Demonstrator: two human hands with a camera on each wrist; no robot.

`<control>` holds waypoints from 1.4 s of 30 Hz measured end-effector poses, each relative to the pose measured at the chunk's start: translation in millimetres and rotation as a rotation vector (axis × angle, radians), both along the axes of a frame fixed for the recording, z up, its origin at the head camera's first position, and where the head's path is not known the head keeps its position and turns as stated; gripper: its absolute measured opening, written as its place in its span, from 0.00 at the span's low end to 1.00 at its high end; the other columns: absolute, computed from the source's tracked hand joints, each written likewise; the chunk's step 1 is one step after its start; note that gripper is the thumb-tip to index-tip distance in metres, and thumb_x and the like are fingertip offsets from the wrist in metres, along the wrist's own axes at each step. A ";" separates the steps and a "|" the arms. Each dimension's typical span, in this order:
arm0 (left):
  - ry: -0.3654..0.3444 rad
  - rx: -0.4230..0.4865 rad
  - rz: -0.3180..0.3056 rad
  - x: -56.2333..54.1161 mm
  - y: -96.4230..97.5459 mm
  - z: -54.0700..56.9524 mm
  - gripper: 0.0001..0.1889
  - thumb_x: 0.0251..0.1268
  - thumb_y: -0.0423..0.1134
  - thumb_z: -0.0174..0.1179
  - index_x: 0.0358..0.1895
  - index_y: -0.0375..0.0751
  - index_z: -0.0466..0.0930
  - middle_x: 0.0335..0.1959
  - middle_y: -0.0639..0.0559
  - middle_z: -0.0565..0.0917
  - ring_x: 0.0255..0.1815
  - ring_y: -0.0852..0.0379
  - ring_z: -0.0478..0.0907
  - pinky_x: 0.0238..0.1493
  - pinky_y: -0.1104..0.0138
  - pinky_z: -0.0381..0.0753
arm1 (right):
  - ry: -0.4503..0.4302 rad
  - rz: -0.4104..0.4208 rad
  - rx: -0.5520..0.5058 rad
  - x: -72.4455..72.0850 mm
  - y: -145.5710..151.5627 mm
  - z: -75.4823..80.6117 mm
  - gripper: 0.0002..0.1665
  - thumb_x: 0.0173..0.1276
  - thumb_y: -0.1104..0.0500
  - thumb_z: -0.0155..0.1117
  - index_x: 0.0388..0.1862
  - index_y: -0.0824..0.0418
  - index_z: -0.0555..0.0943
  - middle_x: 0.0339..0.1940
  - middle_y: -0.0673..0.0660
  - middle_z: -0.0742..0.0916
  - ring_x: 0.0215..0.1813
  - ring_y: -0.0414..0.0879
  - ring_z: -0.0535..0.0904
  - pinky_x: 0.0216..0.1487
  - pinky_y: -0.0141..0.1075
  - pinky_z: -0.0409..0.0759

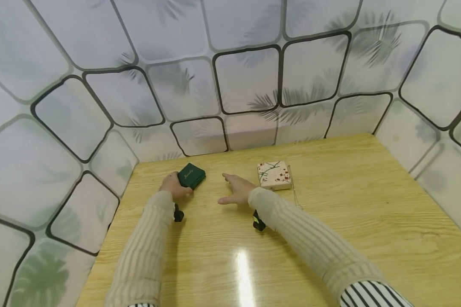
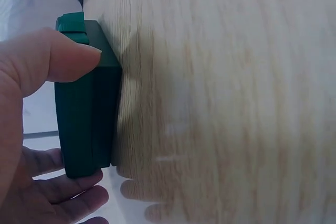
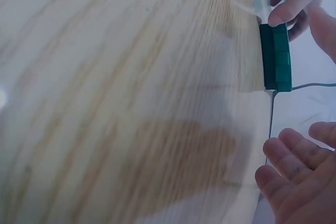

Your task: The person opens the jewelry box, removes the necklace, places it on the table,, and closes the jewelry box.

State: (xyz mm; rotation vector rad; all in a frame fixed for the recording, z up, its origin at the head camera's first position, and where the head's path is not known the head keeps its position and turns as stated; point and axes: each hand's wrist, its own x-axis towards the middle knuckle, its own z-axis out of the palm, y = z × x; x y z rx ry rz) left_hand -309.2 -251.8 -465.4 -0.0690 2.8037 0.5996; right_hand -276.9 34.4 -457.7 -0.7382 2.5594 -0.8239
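Note:
A small dark green jewelry box [image 1: 192,175] with gold lettering on its lid sits near the table's back left. My left hand [image 1: 173,186] grips it from the left side. In the left wrist view the thumb [image 2: 73,59] lies across one side of the green box [image 2: 86,108], and the fingers [image 2: 68,192] reach around the opposite side. To the right, my right hand [image 1: 238,189] is held above the table, thumb and fingers spread, touching nothing. The right wrist view has its fingers [image 3: 294,161] apart from the green box [image 3: 276,59].
A cream box [image 1: 274,175] with red blossoms and dark branches stands behind my right wrist, a thin cord [image 1: 295,192] trailing from it. The wooden table [image 1: 369,204] meets a patterned curtain [image 1: 249,81] at the back and sides. Black devices are strapped to both wrists.

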 end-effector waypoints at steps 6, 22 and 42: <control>0.005 0.014 -0.073 3.5 3.9 -2.0 0.54 0.53 0.55 0.68 0.74 0.30 0.47 0.67 0.29 0.62 0.65 0.35 0.63 0.63 0.45 0.66 | 0.016 0.000 0.011 -0.3 -1.8 -3.3 0.63 0.57 0.36 0.69 0.79 0.56 0.45 0.75 0.58 0.61 0.74 0.52 0.58 0.71 0.46 0.60; 0.016 0.030 -0.140 21.1 14.2 2.8 0.51 0.52 0.50 0.70 0.74 0.34 0.49 0.66 0.32 0.65 0.63 0.38 0.66 0.62 0.48 0.68 | 0.047 0.000 0.013 2.5 -6.0 -7.2 0.65 0.55 0.36 0.71 0.79 0.56 0.45 0.75 0.58 0.61 0.73 0.52 0.60 0.70 0.46 0.62; 0.061 0.040 -0.236 36.9 29.1 2.4 0.52 0.50 0.50 0.73 0.74 0.33 0.51 0.67 0.33 0.64 0.66 0.39 0.64 0.66 0.49 0.64 | 0.046 -0.001 0.013 -2.3 -10.0 -12.7 0.66 0.53 0.36 0.73 0.79 0.56 0.45 0.74 0.58 0.63 0.71 0.52 0.62 0.69 0.46 0.64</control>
